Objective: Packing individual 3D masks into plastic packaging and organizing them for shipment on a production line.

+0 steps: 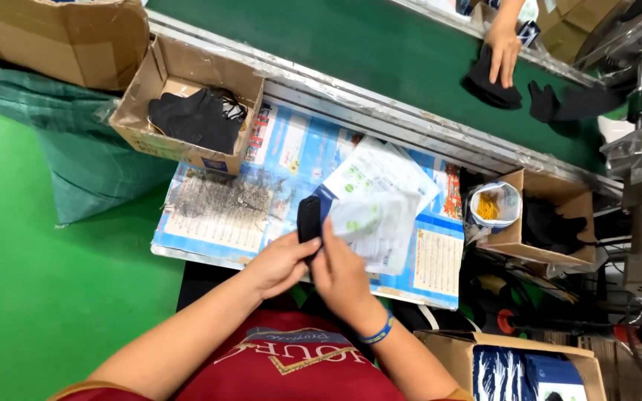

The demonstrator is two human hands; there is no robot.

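While the left hand (280, 261) pinches the lower end of a folded black fabric piece (308, 218), its thumb and fingers closed around the cloth, the right hand (342, 273) is closed on the edge of a clear plastic bag (374, 223) with green and white print, just beside the black piece. Both things are held just above the table (217, 223), whose top is covered with blue printed sheets. A blue wristband (377, 332) sits on the right wrist. More clear bags (380, 172) lie in a loose pile behind the held one. At the table's far left corner an open cardboard box (187, 104) holds black fabric pieces. Another cardboard box (551, 215) on the right holds black pieces too, with a small pot of yellow bits (490, 206) just beside it. Beyond the table runs a green conveyor belt (380, 52), where another person's hand (502, 50) rests on a black fabric piece.
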